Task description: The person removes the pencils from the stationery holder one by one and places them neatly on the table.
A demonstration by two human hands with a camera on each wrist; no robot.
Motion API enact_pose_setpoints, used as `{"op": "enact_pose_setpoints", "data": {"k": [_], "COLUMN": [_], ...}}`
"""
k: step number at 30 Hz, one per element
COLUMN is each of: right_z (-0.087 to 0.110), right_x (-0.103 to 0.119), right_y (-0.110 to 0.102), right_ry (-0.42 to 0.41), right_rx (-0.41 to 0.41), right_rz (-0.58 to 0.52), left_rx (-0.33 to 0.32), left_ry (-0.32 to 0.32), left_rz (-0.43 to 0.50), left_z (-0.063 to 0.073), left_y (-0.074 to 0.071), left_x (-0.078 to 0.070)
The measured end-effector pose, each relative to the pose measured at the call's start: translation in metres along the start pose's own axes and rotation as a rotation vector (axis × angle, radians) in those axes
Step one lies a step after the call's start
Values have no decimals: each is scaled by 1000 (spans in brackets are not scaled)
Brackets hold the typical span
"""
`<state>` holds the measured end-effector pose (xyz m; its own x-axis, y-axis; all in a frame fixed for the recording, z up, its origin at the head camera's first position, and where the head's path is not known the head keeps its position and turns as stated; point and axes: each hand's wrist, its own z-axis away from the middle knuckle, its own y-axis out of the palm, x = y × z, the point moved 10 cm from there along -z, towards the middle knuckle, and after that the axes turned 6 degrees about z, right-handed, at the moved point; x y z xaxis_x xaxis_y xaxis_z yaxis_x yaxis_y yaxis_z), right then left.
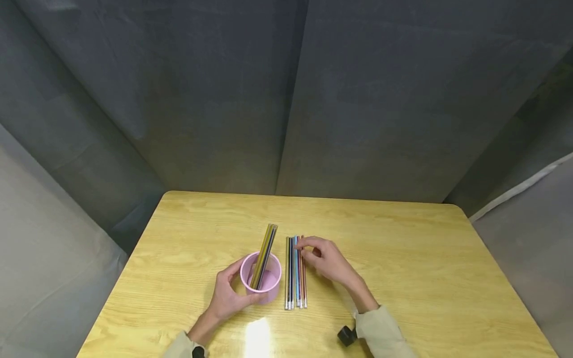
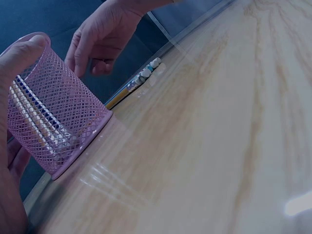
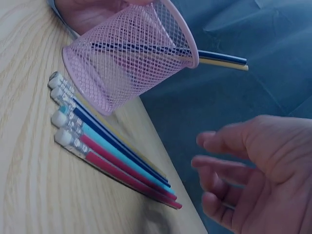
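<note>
My left hand [image 1: 225, 297] grips a pink mesh pencil cup [image 1: 274, 294] from its left, with the thumb along the near side. Several yellow and dark blue pencils [image 1: 265, 251] lean in the cup, their tops sticking out past the far rim. Just right of the cup, a row of pencils [image 3: 122, 156] lies on the table, in yellow, dark blue, light blue and red, white erasers toward the person. Over the far part of this row hovers my right hand [image 1: 329, 261], its fingers loosely bent and nothing between them in the right wrist view.
Both hands work over a light wood-grain table [image 1: 403, 248]. Grey curtains [image 1: 215, 99] hang behind it and at both sides. A small black device [image 1: 346, 335] sits by the right sleeve.
</note>
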<state>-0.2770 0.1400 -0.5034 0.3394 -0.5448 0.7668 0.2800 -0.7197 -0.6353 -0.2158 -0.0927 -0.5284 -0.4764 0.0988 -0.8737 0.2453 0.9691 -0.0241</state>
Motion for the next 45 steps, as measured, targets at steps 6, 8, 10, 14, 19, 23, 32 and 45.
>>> {"op": "enact_pose_setpoints", "data": {"k": [6, 8, 10, 14, 19, 23, 32, 45], "right_z": [2, 2, 2, 3, 6, 9, 12, 14], "right_x": [25, 29, 32, 40, 55, 64, 78, 79], "right_y": [6, 8, 8, 8, 10, 13, 25, 41], "right_ry": [-138, -152, -159, -187, -250, -275, -306, -226], "right_rx": [28, 28, 20, -4, -23, -18, 28, 116], "right_rz": [-31, -42, -52, -58, -54, -66, -113, -144], "left_rx": [3, 2, 2, 5, 5, 7, 14, 27], "left_ry": [-9, -5, -4, 5, -5, -7, 7, 45], "left_rz": [-9, -11, -7, -8, -15, -20, -27, -24], "left_z": [1, 1, 0, 0, 1, 1, 1, 0], "left_y": [0, 0, 0, 1, 1, 0, 1, 3], "left_x": [1, 0, 0, -2, -2, -1, -2, -6]}}
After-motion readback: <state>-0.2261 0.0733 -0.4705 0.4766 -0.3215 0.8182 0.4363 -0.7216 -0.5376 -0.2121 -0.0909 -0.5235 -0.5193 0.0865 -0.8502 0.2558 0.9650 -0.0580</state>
